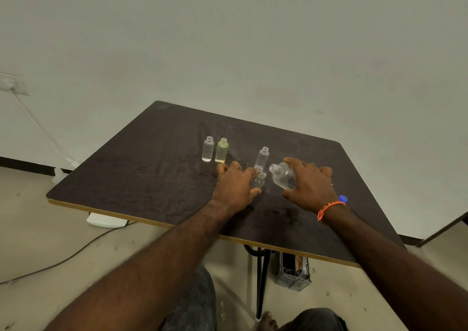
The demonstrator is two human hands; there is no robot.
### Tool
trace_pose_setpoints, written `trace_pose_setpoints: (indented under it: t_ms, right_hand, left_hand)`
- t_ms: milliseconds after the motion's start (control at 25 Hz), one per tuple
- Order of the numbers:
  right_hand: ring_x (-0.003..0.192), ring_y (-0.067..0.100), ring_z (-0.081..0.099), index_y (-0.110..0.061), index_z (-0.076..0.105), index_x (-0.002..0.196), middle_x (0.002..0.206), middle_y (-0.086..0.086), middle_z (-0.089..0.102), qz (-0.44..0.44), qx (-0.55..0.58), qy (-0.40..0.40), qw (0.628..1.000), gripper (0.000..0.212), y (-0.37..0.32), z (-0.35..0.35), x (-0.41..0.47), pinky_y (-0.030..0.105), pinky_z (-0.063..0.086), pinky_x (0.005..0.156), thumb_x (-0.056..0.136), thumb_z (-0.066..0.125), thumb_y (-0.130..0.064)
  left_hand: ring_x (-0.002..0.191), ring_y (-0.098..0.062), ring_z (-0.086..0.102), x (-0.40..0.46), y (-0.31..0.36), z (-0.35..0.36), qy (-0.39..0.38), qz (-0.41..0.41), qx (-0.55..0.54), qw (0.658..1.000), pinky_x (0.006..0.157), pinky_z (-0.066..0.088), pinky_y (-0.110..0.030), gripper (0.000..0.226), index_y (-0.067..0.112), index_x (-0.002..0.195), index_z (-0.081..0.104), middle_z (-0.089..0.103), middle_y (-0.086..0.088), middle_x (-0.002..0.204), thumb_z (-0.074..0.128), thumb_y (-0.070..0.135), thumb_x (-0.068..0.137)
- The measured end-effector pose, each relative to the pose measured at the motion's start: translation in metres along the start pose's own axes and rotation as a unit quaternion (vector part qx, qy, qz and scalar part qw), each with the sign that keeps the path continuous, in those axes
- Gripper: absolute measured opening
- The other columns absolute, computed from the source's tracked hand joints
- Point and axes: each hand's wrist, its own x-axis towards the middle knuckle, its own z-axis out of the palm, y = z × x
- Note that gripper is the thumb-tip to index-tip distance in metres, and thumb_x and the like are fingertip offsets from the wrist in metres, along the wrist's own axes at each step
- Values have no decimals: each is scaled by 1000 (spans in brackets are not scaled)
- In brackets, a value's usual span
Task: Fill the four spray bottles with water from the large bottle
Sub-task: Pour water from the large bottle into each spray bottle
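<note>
Four small spray bottles, all uncapped, on dark surface (pixel 152 168). Left hand (pixel 234 186) grips near one (pixel 258 180); right hand (pixel 310 184) curls round tilted large bottle (pixel 282 175), mouth just beside it. Pour step, looks like; next, line up mouths. Clear bottle (pixel 207 149), greenish bottle (pixel 221 151), third (pixel 262 159) stand beyond.

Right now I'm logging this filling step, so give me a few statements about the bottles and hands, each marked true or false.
1. The right hand holds the large bottle tilted, mouth toward the left. True.
2. The left hand rests flat on the table, away from any bottle. False: its grip is on a small clear bottle.
3. All small bottles are clear. False: one is the yellow-green bottle.
4. A blue cap lies behind the right wrist. True.
</note>
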Motion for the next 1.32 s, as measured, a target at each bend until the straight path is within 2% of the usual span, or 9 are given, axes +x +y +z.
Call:
trace_pose_setpoints:
  t_ms: [120,240,360,440,600,800,960,1120,1320]
  right_hand:
    - [113,24,60,-29,37,140,127,-2,62,33,91,8,995,78,-3,4,-2,46,32,104,74,75,-46]
    - [105,23,62,-29,39,137,123,-2,62,71,196,27,978,78,-2,9,-7,48,48,99,71,78,-44]
    - [100,17,60,-29,41,134,120,-5,60,95,292,45,951,76,-1,18,-13,39,55,90,69,82,-36]
    - [100,13,59,-31,42,134,117,-11,58,109,323,64,938,76,2,25,-15,36,55,90,69,82,-35]
    - [104,9,55,-33,40,136,125,-12,56,128,375,75,915,78,11,37,-14,28,48,91,72,83,-31]
    - [112,9,56,-31,41,141,132,-11,57,95,367,88,921,80,3,42,-10,30,47,100,73,82,-30]
    - [117,12,58,-32,38,144,135,-10,58,74,331,92,936,82,-5,40,-7,40,47,104,73,79,-36]
    - [111,10,57,-29,37,145,131,-11,57,107,353,92,925,82,0,40,-12,28,46,98,75,80,-34]
    - [101,10,55,-28,37,137,118,-12,52,162,400,71,899,78,17,35,-21,23,43,85,74,83,-27]
  left_hand:
    - [125,-17,48,-1,-7,3,3,-32,-21,999,107,25,-43,55,32,138,55,66,3,123,69,57,91]
    - [125,-16,48,-1,-13,6,18,-57,-50,997,107,24,-41,53,30,137,54,65,4,124,69,54,93]
    - [125,-15,47,4,-15,7,36,-66,-51,996,106,23,-40,49,29,133,55,64,5,126,70,52,93]
    - [136,-17,40,12,-16,8,37,-66,-23,997,109,22,-42,47,29,132,56,61,3,136,69,52,93]
    - [157,-25,1,35,-23,14,33,-75,50,995,116,17,-52,44,32,129,65,15,-1,173,71,53,91]
    - [159,-28,-11,64,-34,18,34,-84,95,991,119,12,-58,43,31,127,67,0,-1,175,72,53,90]
    - [159,-30,-13,77,-38,18,30,-82,126,988,119,5,-57,46,32,133,65,-1,-3,175,70,52,92]
    - [160,-30,-12,82,-40,20,20,-88,138,986,120,4,-57,50,33,140,61,-1,-4,175,66,54,94]
    - [160,-32,-9,72,-38,18,21,-92,143,985,121,11,-60,77,26,157,39,-3,-9,175,62,63,93]
